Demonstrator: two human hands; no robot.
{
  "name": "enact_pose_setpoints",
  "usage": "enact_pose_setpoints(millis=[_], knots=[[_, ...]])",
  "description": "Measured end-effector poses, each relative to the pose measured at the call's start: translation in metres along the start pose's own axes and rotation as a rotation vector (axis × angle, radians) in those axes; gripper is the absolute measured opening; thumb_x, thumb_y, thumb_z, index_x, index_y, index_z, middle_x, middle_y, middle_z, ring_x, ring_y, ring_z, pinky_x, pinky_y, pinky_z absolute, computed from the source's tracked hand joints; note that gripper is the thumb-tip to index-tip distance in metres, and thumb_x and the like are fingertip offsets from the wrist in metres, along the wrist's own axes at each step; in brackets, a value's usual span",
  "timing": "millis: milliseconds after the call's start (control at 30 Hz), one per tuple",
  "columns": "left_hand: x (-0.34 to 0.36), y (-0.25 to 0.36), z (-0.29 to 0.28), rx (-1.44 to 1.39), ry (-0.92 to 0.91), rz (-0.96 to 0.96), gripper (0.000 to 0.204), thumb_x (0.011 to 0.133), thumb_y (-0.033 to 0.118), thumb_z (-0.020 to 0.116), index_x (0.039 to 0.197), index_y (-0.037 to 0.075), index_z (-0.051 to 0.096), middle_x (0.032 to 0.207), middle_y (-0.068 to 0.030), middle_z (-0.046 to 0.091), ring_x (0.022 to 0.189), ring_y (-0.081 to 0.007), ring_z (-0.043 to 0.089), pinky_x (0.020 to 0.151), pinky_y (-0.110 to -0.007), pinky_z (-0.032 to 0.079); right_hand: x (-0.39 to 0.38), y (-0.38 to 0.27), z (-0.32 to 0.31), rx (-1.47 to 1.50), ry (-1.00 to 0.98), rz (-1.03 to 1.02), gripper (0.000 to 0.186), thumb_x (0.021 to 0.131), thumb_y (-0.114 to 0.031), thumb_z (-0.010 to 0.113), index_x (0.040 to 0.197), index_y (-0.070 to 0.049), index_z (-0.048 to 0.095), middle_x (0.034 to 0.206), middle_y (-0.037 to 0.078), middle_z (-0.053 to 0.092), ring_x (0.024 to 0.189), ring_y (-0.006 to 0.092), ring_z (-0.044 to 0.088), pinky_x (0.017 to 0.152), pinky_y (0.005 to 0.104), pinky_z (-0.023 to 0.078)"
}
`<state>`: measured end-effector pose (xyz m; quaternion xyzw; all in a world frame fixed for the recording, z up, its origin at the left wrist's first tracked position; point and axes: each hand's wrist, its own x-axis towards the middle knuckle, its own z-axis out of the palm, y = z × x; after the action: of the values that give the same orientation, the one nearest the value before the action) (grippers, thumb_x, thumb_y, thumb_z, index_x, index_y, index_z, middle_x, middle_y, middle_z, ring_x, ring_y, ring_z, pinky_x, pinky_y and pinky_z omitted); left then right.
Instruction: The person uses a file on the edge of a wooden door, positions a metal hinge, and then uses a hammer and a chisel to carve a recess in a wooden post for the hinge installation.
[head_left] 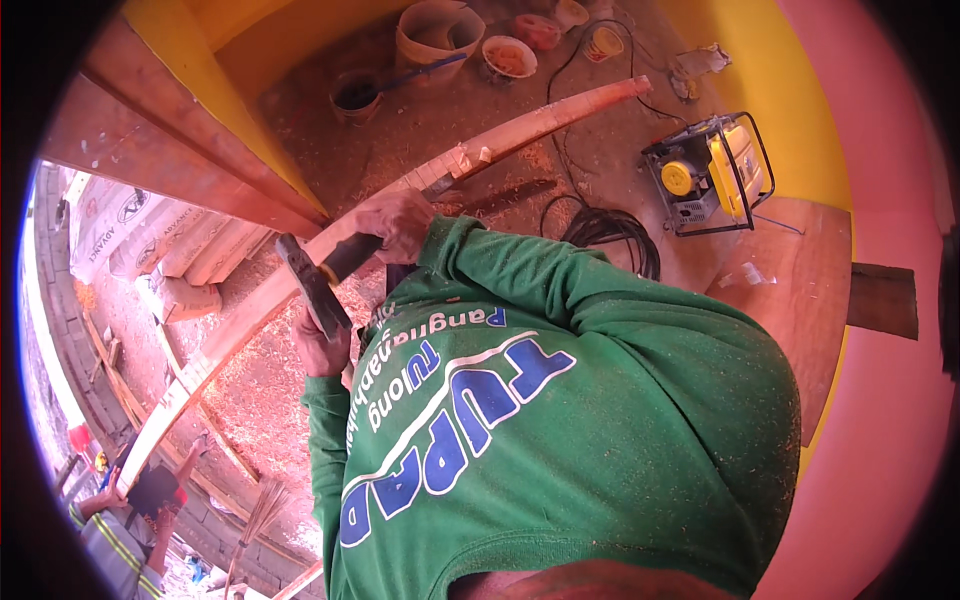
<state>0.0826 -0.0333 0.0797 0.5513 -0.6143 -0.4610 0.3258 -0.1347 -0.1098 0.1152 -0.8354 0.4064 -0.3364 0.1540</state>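
A long pale wooden plank (520, 125) runs diagonally from lower left to upper right, with notches cut in its edge near the middle. My right hand (400, 222) is closed on the black handle of a hatchet (312, 288). The dark hatchet head hangs just over the plank. My left hand (318, 348) sits right below the hatchet head, fingers curled on the plank's near edge. Green sleeves dusted with sawdust cover both arms.
Wood chips and sawdust cover the ground. A yellow generator (712, 172) and a coil of black cable (612, 232) lie at the right. Buckets (436, 32) and bowls stand at the top. Printed sacks (130, 228) lie at the left; another person (150, 490) stands far below.
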Motion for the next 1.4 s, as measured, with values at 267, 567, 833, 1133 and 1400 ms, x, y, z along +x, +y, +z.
enact_pose_setpoints(millis=[267, 567, 833, 1133, 1400], knots=[[0.002, 0.004, 0.002, -0.11, 0.01, -0.039, 0.021, 0.069, 0.01, 0.056, 0.088, 0.001, 0.052, 0.068, -0.0033, 0.054, 0.061, -0.0126, 0.051, 0.056, -0.025, 0.043, 0.001, 0.0, -0.001, -0.045, -0.108, 0.02, 0.028, 0.048, -0.01, 0.064, 0.073, -0.009, 0.052, 0.072, 0.007, 0.055, 0.067, 0.0268, 0.056, 0.055, 0.0358, 0.045], [0.003, 0.004, 0.003, 0.086, 0.151, 0.112, 0.026, 0.068, 0.009, 0.053, 0.094, 0.003, 0.053, 0.066, -0.0101, 0.055, 0.057, -0.0178, 0.055, 0.053, -0.029, 0.044, -0.001, 0.001, 0.0, -0.06, -0.051, 0.021, 0.026, 0.051, -0.01, 0.062, 0.075, -0.011, 0.053, 0.07, 0.006, 0.054, 0.065, 0.0261, 0.055, 0.055, 0.0353, 0.044], [0.002, -0.002, 0.009, -0.082, 0.126, -0.022, 0.018, 0.066, 0.01, 0.056, 0.082, 0.004, 0.052, 0.063, -0.0098, 0.053, 0.052, -0.0193, 0.051, 0.052, -0.031, 0.043, 0.001, 0.005, 0.002, -0.023, -0.009, -0.019, 0.031, 0.052, -0.013, 0.062, 0.083, -0.014, 0.057, 0.068, 0.005, 0.054, 0.066, 0.025, 0.055, 0.058, 0.036, 0.044], [0.005, 0.003, 0.013, -0.138, 0.114, 0.026, 0.024, 0.069, 0.005, 0.054, 0.092, 0.002, 0.054, 0.063, -0.0049, 0.054, 0.061, -0.0103, 0.052, 0.057, -0.025, 0.043, -0.001, 0.008, -0.006, -0.068, -0.052, 0.009, 0.029, 0.051, -0.012, 0.062, 0.079, -0.012, 0.054, 0.07, 0.006, 0.054, 0.067, 0.0267, 0.055, 0.057, 0.0365, 0.044], [0.012, 0.019, 0.01, 0.017, 0.114, 0.099, 0.023, 0.067, 0.01, 0.056, 0.088, 0.002, 0.052, 0.064, -0.0076, 0.056, 0.053, -0.0173, 0.053, 0.051, -0.03, 0.044, -0.006, 0.012, -0.009, -0.039, -0.034, 0.032, 0.032, 0.048, -0.011, 0.062, 0.079, -0.01, 0.054, 0.074, 0.008, 0.055, 0.069, 0.0288, 0.055, 0.058, 0.0372, 0.045]])
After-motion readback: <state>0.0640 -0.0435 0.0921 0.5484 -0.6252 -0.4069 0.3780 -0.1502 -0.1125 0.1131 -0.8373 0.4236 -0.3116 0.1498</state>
